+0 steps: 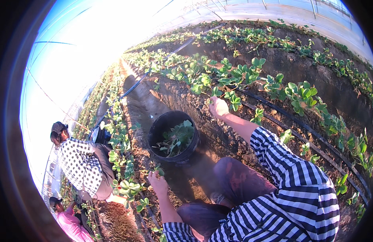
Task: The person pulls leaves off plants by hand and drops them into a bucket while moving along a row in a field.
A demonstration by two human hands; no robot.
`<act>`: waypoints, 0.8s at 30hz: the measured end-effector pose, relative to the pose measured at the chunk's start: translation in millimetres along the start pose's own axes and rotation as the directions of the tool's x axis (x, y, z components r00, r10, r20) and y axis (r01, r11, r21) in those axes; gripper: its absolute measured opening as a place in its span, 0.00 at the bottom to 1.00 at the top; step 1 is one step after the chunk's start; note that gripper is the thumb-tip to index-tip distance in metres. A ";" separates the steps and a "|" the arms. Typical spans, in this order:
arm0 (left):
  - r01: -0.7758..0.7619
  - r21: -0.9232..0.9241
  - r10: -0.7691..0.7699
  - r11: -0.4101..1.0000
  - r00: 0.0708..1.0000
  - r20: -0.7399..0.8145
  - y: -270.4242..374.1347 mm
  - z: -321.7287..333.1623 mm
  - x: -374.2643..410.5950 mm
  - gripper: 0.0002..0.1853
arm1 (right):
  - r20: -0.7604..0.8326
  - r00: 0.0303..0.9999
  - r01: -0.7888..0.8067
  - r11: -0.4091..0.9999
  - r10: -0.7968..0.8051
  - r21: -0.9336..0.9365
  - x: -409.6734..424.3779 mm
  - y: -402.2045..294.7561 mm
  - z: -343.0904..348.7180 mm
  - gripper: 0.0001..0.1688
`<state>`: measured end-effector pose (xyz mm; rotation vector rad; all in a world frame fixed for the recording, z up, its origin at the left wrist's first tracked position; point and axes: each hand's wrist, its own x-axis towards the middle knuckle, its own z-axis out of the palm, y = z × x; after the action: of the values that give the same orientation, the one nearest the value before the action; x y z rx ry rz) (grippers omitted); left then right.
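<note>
My left hand (158, 183) is low in the head view, beside the left planting row. A green strawberry leaf (159, 170) shows at its pinched fingertips. My right hand (219, 107) reaches to the edge of the right-hand raised bed, its fingers curled at the stems under the strawberry plants (227, 80). What lies inside that grip is mostly hidden. Between the two hands, on the furrow floor, stands a black plastic bucket (194, 149), its mouth tilted towards me. Loose strawberry leaves and stems (178, 137) lie inside it.
Black drip hoses (290, 121) run along the right bed. A dark blue pipe (133, 87) crosses the furrow ahead. One person in a checked shirt (80, 163) crouches left, near a dark container (101, 134); another in pink (72, 225) is lower left. Plastic greenhouse sheeting (283, 13) bounds the far side.
</note>
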<state>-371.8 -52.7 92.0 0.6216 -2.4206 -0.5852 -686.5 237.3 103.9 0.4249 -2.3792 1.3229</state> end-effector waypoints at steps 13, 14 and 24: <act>0.120 0.364 -0.154 0.924 0.986 0.066 -86.1 -33.4 -122.3 0.17 | 0.603 0.786 0.417 0.835 -0.133 -0.359 -161.0 42.0 -87.2 0.30; 0.181 0.328 -0.218 0.927 0.973 0.078 -78.4 -30.8 -127.7 0.17 | 0.596 0.790 0.439 0.811 -0.143 -0.387 -167.5 54.9 -92.3 0.31; 0.161 0.486 -0.200 0.859 0.979 0.029 -86.1 -42.4 -181.9 0.24 | 0.612 0.762 0.587 0.628 -0.214 -0.511 -198.3 85.7 -89.2 0.34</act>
<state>-187.3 -33.5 3.4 1.0587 -2.6149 -0.0612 -533.1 372.4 -9.4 1.1089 -2.6960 0.0475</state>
